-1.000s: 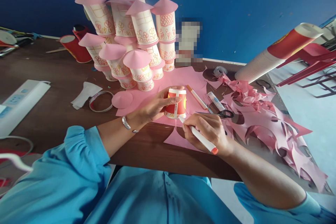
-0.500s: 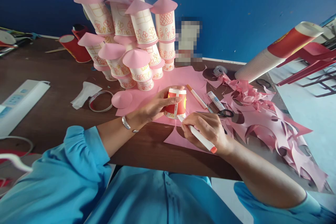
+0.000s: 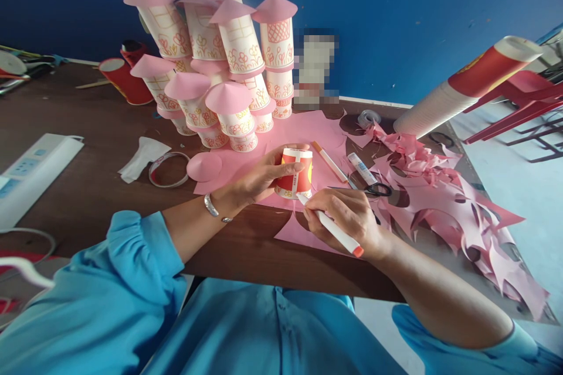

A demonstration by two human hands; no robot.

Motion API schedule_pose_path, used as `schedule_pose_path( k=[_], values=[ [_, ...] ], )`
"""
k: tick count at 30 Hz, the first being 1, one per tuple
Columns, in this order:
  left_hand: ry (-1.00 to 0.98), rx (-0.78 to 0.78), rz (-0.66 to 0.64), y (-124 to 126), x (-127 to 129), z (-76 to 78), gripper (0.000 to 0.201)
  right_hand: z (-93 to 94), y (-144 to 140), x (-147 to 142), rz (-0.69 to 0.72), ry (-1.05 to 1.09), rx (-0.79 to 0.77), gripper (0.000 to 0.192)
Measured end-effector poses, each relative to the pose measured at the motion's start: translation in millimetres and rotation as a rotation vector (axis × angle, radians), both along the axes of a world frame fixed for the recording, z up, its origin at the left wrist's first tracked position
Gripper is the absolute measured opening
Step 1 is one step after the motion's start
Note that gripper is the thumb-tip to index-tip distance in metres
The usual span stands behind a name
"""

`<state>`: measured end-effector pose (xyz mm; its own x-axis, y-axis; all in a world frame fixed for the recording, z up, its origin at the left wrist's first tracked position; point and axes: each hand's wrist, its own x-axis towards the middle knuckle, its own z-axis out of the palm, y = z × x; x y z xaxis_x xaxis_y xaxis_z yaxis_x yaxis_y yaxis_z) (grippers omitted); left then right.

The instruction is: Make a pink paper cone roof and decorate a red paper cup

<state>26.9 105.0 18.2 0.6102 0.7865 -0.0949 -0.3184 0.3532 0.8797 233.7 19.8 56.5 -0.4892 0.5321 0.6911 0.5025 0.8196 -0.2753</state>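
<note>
Holding a small red and yellow paper cup (image 3: 295, 174) upside down on the pink paper sheet (image 3: 308, 129) with my left hand (image 3: 259, 179), fingers wrapped round its side so it sits upright, wide rim down on the sheet, base facing up. My right hand (image 3: 347, 220) is closed on a white marker pen with an orange end cap (image 3: 329, 225); its long axis runs diagonally, tip pointing up and left to the cup's lower edge, where it looks to be touching, and the cap end pointing back down toward my right wrist. Compared with a second ago the pen tip has crept a bit closer in against the cup and my right hand slid slightly left; over the last half second basically nothing changed, and the cup hasn't budged. Black-handled scissors (image 3: 373, 190) lie just beside my right hand, and the stack of pink-roofed decorated paper cup towers (image 3: 220, 64) stands behind the cup on the brown wooden table (image 3: 88, 187).
</note>
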Motion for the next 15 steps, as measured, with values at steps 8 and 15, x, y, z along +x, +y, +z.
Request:
schedule_pose_path(
  k=[8, 15],
  values=[
    [0.026, -0.007, 0.005, -0.8, -0.6, -0.4, 0.067, -0.4, 0.3, -0.8, -0.002, -0.003, -0.002, 0.022],
    [0.008, 0.008, 0.001, -0.4, 0.0, -0.5, 0.061, 1.0, 0.2, -1.3, -0.007, -0.015, -0.001, 0.023]
  ],
)
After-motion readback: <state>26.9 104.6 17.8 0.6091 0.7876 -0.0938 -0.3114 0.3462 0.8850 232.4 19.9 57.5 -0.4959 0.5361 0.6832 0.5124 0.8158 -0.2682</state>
